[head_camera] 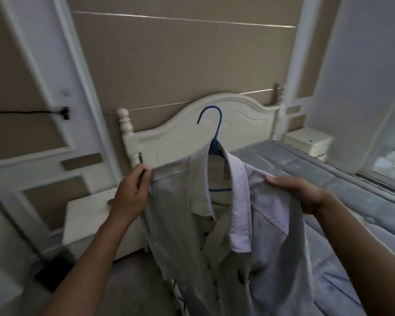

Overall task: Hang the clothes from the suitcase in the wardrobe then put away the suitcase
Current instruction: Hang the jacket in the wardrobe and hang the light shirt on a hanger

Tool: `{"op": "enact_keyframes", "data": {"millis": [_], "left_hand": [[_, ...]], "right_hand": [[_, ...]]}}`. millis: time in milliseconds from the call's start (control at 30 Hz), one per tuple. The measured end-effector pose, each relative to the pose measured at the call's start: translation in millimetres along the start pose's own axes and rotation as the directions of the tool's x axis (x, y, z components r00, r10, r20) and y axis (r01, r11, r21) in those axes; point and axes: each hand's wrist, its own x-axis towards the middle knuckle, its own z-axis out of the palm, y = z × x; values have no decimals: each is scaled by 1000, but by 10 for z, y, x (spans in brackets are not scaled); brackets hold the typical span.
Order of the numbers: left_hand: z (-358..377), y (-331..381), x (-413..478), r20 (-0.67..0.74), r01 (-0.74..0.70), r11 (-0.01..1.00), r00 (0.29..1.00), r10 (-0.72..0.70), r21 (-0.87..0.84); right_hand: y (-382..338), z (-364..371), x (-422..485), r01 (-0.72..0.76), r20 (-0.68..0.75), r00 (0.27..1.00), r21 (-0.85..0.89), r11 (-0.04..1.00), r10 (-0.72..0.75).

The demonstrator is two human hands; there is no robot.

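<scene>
A pale grey-blue button shirt (183, 224) hangs in front of me on a blue hanger (214, 137), whose hook sticks up above the collar. My left hand (130, 192) pinches the shirt's left shoulder. On the other side, my right hand (299, 192) grips the right shoulder. The collar is turned up and the front is partly unbuttoned. No suitcase or wardrobe interior shows in this view.
A white bed headboard (180, 133) stands behind the shirt, with the grey mattress (328, 179) to the right. A white bedside table (89, 220) sits at the left, another white bedside table (308, 142) at the far right. A dark object (53, 274) lies on the floor.
</scene>
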Motion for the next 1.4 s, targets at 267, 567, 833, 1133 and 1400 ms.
{"op": "enact_keyframes", "data": {"millis": [267, 567, 833, 1133, 1400], "left_hand": [[-1302, -18, -618, -293, 83, 983, 956, -32, 164], [-2626, -185, -1347, -525, 292, 933, 839, -145, 209], [-3713, -437, -1967, -679, 425, 878, 713, -175, 219], [-4533, -852, -2394, -890, 580, 809, 413, -192, 94], [-5013, -939, -2440, -976, 675, 735, 197, -95, 65]], "right_hand": [[-262, 1122, 423, -17, 364, 931, 23, 1000, 7], [-435, 2582, 666, 14, 550, 832, 109, 994, -72], [-404, 3974, 798, -44, 621, 771, 273, 961, -141], [-578, 5271, 1037, -88, 826, 561, 128, 988, -57], [-942, 6296, 1565, -83, 965, 263, 8, 997, 14]]}}
